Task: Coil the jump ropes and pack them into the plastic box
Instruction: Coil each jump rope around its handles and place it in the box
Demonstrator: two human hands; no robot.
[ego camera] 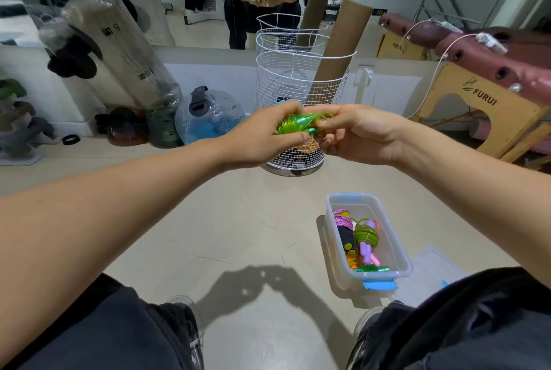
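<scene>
Up in front of me, above the floor (244,220), I see both hands meeting on one green jump rope (295,126). My left hand (268,137) has its fingers (286,112) wrapped tight around the wound green cord and its shiny green handle. My right hand (354,134) pinches the loops at the other end, with its fingers (323,122) closed on the cord. The bundle sits between the two hands, and both touch it. Behind the hands stands a white wire basket (301,71) with a brown cardboard tube (337,50) leaning inside it. Down on the floor, to my right, is the clear plastic box (399,256), with no lid on it. Inside it lie more jump ropes: a pink coil (343,220), a green coil (368,235) around a purple handle (366,249), a black handle (347,237), and another small green bundle (372,269) at the near end. A blue clip (380,284) sits on the near wall of the box. The clear lid (432,271) lies flat on the floor just beside the box. My knees in dark trousers (119,334) show at the bottom.
</scene>
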